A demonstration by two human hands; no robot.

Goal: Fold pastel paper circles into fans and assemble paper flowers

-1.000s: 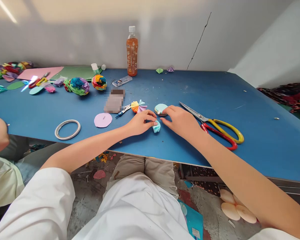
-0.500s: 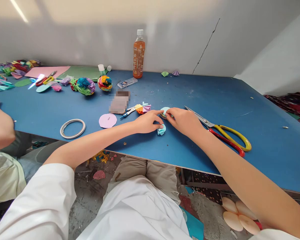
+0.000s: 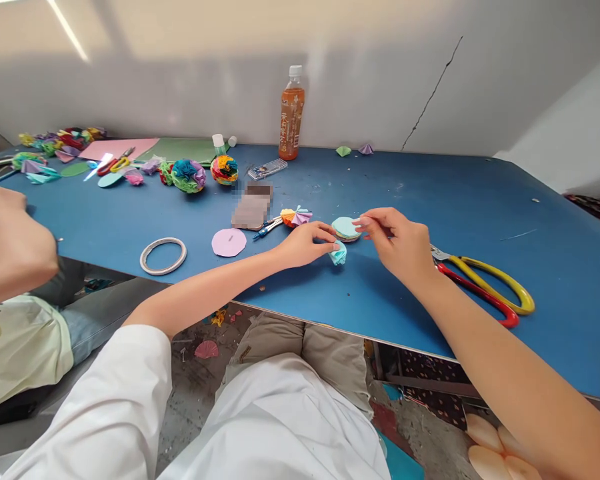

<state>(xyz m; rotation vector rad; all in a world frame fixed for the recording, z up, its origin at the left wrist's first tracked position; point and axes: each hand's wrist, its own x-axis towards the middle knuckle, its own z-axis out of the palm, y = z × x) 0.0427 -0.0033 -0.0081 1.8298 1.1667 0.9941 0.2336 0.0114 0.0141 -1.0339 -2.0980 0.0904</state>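
Observation:
My left hand (image 3: 307,245) pinches a folded, crinkled light-blue paper piece (image 3: 338,254) between thumb and fingers, low over the blue table. Just behind it lies a short stack of round paper discs (image 3: 347,229) with a light-blue one on top. My right hand (image 3: 397,243) is at the stack's right edge, thumb and forefinger pinched together; whatever they hold is too small to make out. Large scissors (image 3: 485,287) with red and yellow handles lie partly hidden behind my right wrist. A multicoloured pleated paper ball (image 3: 296,217) rests beyond my left hand.
A lilac disc (image 3: 229,243), a tape roll (image 3: 163,257), a compass (image 3: 269,229) and a phone (image 3: 253,207) lie to the left. An orange drink bottle (image 3: 293,117) stands by the wall. Another person's arm (image 3: 17,240) reaches in at far left.
My right hand has drawn back rightward from the top of the stack, uncovering more of it. My left hand still holds the light-blue piece. The camera view has shifted slightly left.

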